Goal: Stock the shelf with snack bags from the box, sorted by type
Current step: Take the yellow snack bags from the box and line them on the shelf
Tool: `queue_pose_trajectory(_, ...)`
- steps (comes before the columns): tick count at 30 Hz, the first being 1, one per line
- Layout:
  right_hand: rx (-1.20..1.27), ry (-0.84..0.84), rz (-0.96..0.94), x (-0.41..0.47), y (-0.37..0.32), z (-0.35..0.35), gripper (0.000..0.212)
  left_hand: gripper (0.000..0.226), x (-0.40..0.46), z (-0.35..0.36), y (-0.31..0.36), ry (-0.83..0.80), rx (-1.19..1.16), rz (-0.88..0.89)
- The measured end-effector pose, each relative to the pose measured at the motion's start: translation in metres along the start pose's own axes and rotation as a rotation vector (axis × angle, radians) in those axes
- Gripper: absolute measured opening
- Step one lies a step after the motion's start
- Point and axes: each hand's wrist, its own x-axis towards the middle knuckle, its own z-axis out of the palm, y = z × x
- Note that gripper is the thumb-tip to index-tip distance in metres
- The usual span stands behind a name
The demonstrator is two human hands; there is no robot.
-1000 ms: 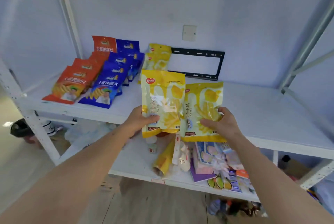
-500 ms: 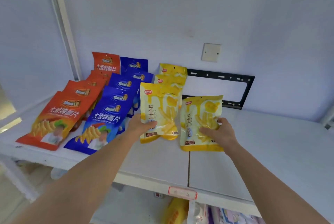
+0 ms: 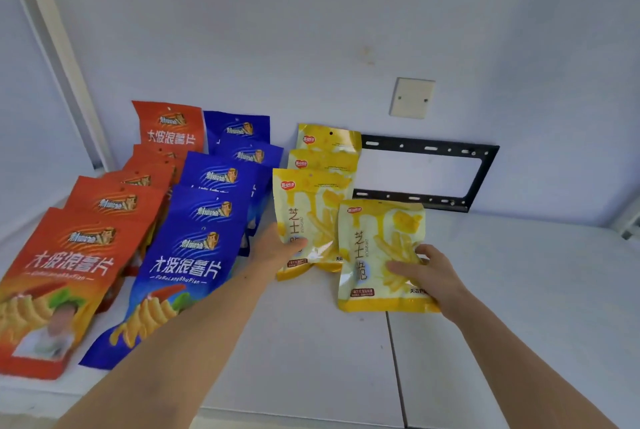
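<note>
Setting two yellow bags into the yellow row on the shelf (image 3: pixel 485 290), the person is working with both hands at once. The left hand (image 3: pixel 277 246) is holding one yellow bag (image 3: pixel 308 220) by its lower left corner, thumb on the front, bag leaning back against the two yellow bags behind it (image 3: pixel 323 151). The right hand (image 3: pixel 427 272) is gripping the second yellow bag (image 3: pixel 377 255) at its lower right, fingers (image 3: pixel 398 267) curled across the front; this bag is overlapping the first one's right edge. To do this well, the first bag probably needs seating squarely against the row before letting go, then the second tucked directly in front, not off to the right. The blue bags (image 3: pixel 207 214) and orange bags (image 3: pixel 104 220) are standing in their own rows just to the left, so the yellow line should be kept from drifting into them.
</note>
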Motion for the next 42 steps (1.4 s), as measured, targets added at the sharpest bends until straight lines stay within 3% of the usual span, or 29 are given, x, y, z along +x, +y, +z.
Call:
queue_pose_trajectory(5, 0.012, -0.099, 0.032, -0.007, 0.005, 0.012, 0.054, 0.076, 0.008, 0.006, -0.004, 0.055, 0.01, -0.003)
queue_pose_trajectory(11, -0.055, -0.136, 0.062, -0.007, 0.004, 0.046, 0.04, 0.036, 0.003, 0.006, 0.006, 0.026, -0.122, 0.036)
queue_pose_trajectory(18, -0.093, -0.217, 0.081, -0.003, -0.003, 0.086, 0.038, 0.045, 0.008, -0.003, 0.013, -0.02, -0.172, 0.06)
queue_pose_trajectory(21, -0.12, -0.224, 0.095, 0.006, -0.003, 0.1, 0.054, 0.022, 0.01, -0.004, 0.017, -0.063, -0.185, 0.088)
queue_pose_trajectory(23, -0.166, -0.171, 0.087, 0.011, -0.004, 0.109, 0.078, 0.013, 0.012, -0.007, 0.02, -0.074, -0.197, 0.117)
queue_pose_trajectory(25, -0.23, -0.083, 0.078, 0.017, -0.003, 0.114, 0.096, 0.025, 0.015, -0.008, 0.021, -0.069, -0.205, 0.138)
queue_pose_trajectory(29, -0.188, -0.077, 0.081, 0.019, 0.004, 0.12, 0.093, 0.042, 0.015, -0.003, 0.011, -0.054, -0.173, 0.12)
queue_pose_trajectory(32, -0.125, -0.064, 0.078, 0.019, 0.007, 0.12, 0.103, 0.054, 0.016, -0.001, 0.005, -0.04, -0.158, 0.144)
queue_pose_trajectory(42, -0.167, -0.012, 0.062, 0.014, 0.008, 0.119, 0.096, 0.071, 0.01, -0.003, 0.011, -0.012, -0.017, 0.192)
